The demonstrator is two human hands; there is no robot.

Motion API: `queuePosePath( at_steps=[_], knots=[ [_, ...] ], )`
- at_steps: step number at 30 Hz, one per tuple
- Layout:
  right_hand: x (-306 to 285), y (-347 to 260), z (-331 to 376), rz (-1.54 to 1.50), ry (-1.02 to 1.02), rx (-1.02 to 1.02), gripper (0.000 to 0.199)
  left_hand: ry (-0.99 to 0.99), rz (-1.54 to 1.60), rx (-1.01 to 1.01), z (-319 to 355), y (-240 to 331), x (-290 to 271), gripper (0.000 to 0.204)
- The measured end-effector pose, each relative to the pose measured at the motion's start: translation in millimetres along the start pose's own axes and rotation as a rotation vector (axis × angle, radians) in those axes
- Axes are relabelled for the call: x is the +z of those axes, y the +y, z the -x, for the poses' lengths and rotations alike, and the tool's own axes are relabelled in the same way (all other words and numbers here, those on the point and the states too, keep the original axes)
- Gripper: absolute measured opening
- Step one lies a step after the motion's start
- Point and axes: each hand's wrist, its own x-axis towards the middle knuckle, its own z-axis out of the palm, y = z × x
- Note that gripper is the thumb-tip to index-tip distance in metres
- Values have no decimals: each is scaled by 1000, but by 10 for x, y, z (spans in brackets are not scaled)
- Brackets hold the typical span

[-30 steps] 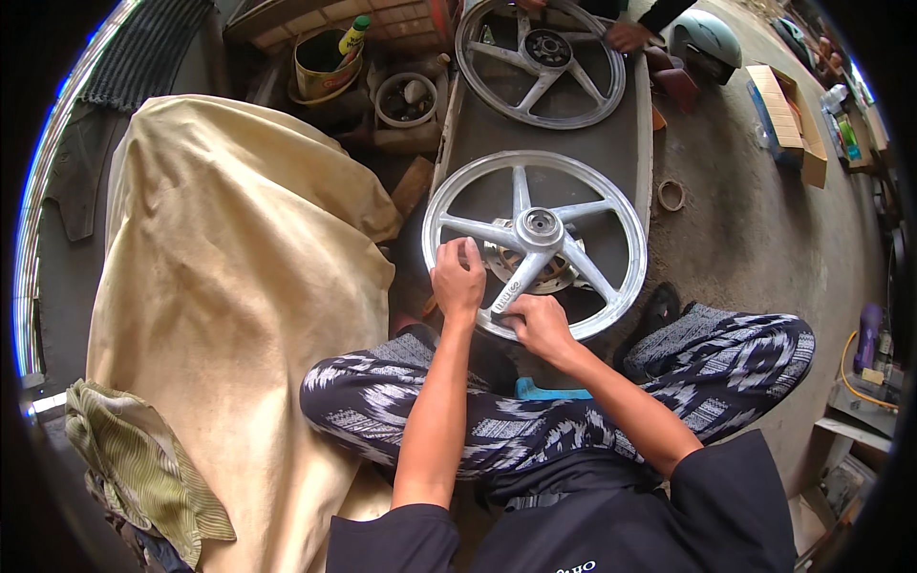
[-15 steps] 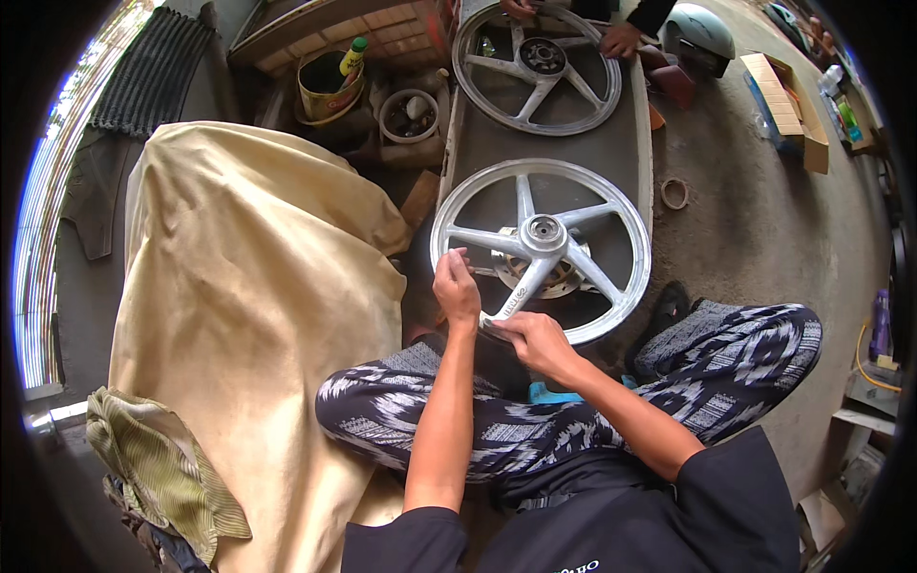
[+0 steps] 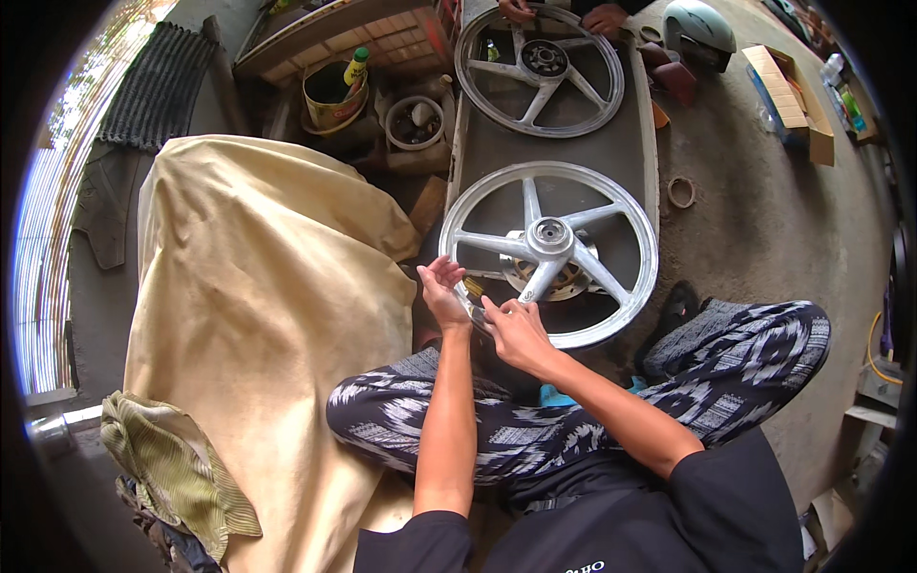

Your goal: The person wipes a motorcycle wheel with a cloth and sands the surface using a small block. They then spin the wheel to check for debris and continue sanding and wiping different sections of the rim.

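A silvery grey five-spoke motorcycle wheel [image 3: 621, 215] lies tilted in front of me, its hub facing up. At its near left rim is my left hand [image 3: 442, 289], palm turned up and fingers loosely apart, with nothing visible in it. Just right of it, my right hand [image 3: 519, 334] is bent over the near rim beside the lowest spoke. Its fingers are pressed together against the rim; anything under them is hidden. Below the hub, a brake disc [image 3: 573, 277] shows between the spokes.
Another spoked wheel [image 3: 611, 95] lies beyond, with another person's hands [image 3: 604, 19] at it. Both wheels rest over a long grey bench [image 3: 600, 150]. A beige cloth cover [image 3: 267, 315] drapes a bulky shape at left. Buckets [image 3: 332, 115], a helmet [image 3: 697, 29] and a cardboard box [image 3: 785, 91] stand farther off.
My left hand has opened and turned palm up at the rim. My right hand has shifted slightly left and up along the rim. The other person's right-side hand has drawn back slightly.
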Motion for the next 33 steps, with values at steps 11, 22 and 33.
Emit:
queuePosePath(
  at_steps=[11,22,33],
  knots=[
    [-22,99,24,-12,31,-14,37,2,110,-59,11,41,-1,72],
    [-144,66,150,-193,-68,-9,28,5,218,-135,-30,114,-82,75],
    [-72,-6,180,-52,12,-77,27,7,183,-140,-36,109,-88,73]
  ],
)
